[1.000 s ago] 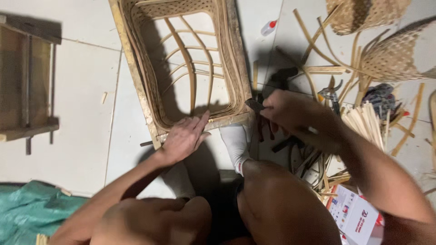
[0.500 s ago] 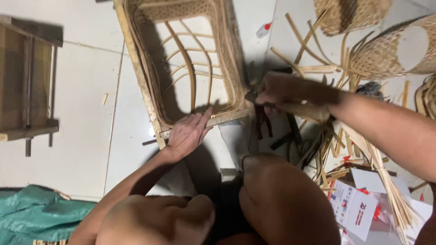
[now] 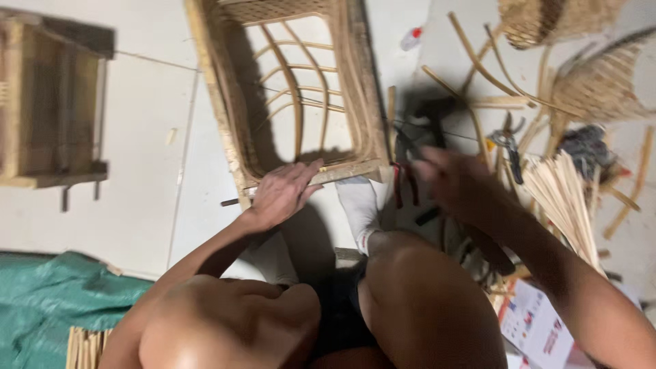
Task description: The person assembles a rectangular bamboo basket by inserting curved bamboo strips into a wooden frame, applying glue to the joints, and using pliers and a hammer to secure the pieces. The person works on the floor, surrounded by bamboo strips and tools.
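Fingers [image 3: 311,169] of the left hand [image 3: 281,195] lay spread flat on the near rail of the rattan frame [image 3: 355,89], gripping nothing. Right hand [image 3: 454,184] was blurred, seemingly closed on red-handled pliers [image 3: 403,184] just beside the frame's corner (grip uncertain). Frame lay on the tiled floor [image 3: 137,137]: bent ribs in place, no weave between them; cane strips [image 3: 564,198] lay unused.

A flat white printed box or sheet [image 3: 536,326] lies on the floor at the lower right, just beside the person's right arm, carrying red and blue markings; a small white tube-like package [image 3: 412,38] with a red end lies on the tiles at the top, just right of the rattan frame. No signs or screens show.
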